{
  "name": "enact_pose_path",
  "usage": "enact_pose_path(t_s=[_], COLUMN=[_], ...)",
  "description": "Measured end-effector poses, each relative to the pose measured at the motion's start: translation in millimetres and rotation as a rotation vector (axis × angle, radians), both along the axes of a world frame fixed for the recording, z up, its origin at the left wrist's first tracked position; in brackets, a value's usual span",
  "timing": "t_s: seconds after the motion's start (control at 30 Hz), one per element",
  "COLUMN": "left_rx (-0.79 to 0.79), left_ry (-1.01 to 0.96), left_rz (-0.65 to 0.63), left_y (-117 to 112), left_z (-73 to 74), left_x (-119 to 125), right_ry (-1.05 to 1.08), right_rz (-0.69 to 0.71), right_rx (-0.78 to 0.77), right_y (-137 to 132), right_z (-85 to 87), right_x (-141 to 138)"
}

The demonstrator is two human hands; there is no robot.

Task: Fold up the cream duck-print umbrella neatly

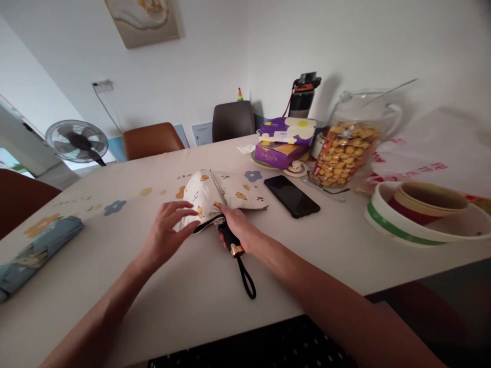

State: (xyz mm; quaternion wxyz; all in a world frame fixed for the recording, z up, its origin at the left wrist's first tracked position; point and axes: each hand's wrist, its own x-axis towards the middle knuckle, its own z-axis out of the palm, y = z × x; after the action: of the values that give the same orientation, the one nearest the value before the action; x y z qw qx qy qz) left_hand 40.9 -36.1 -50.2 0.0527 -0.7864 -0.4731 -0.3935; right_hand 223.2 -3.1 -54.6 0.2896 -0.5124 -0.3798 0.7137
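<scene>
A white folding umbrella with small cartoon prints lies loosely bunched on the table, its canopy pointing away from me. My right hand is wrapped round its black handle, which ends in a gold band and a black wrist loop. To the left, my left hand hovers beside the canopy with fingers apart, close to the dark edge of the cloth. Whether its fingertips touch the fabric I cannot tell. A rolled blue umbrella rests at the table's left side.
Right of the white umbrella lies a black phone. Farther right stand purple boxes, a glass jug of snacks, a black bottle, paper bowls and a white plastic bag. Chairs and a fan are beyond the table.
</scene>
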Motion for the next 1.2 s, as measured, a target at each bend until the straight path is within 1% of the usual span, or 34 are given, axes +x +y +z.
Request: enact_pose_path(t_s=[0.07,0.13,0.2,0.27,0.37,0.5,0.63,0.7,0.77,0.87,0.93,1.03,1.13,1.2], left_rx=[-0.018,0.010,0.049,0.087,0.109,0.063,0.104,0.118,0.110,0.071,0.042,0.039,0.141,0.223], left_ry=[0.060,0.117,0.183,0.232,0.225,0.153,0.234,0.204,0.120,0.049,0.090,0.248,0.395,0.430], left_rz=[-0.002,0.038,0.079,0.108,0.105,0.082,0.119,0.136,0.160,0.143,0.133,0.174,0.172,0.139], left_y=[1.3,2.9,4.2,5.2,7.4,11.2,10.5,7.2,2.5,-3.4,-4.5,-1.1,4.2,6.0], left_z=[-14.0,-25.9,-33.2,-36.1,-36.6,-39.9,-42.2,-39.6,-35.4,-31.3,-31.5,-34.1,-34.4,-32.5], left_x=[7.8,11.5,13.2,14.7,15.5,9.9,7.8,11.6,16.9,23.4,25.3,24.5,21.5,19.8], right_ry=[0.012,0.026,0.035,0.036,0.038,0.059,0.034,0.021,0.017,0.012,0.017,0.022,0.006,0.003], right_rz=[-0.002,-0.005,-0.005,0.000,0.008,0.016,0.023,0.029,0.039,0.060,0.067,0.063,0.057,0.058], right_rx=[0.015,0.023,0.024,0.020,0.010,-0.002,-0.017,-0.027,-0.039,-0.043,-0.041,-0.039,-0.036,-0.033], right_y=[-0.3,-0.7,-1.3,-1.9,-2.4,-2.8,-3.6,-3.9,-3.9,-3.5,-3.1,-3.0,-3.6,-3.7], right_z=[-0.4,-0.1,0.5,0.7,0.4,0.5,1.2,1.2,0.6,-0.7,-1.4,-0.8,0.5,0.6], right_x=[-0.6,-1.0,-1.4,-1.7,-1.9,-1.8,-2.6,-3.4,-4.2,-5.0,-5.4,-5.7,-5.9,-5.8])
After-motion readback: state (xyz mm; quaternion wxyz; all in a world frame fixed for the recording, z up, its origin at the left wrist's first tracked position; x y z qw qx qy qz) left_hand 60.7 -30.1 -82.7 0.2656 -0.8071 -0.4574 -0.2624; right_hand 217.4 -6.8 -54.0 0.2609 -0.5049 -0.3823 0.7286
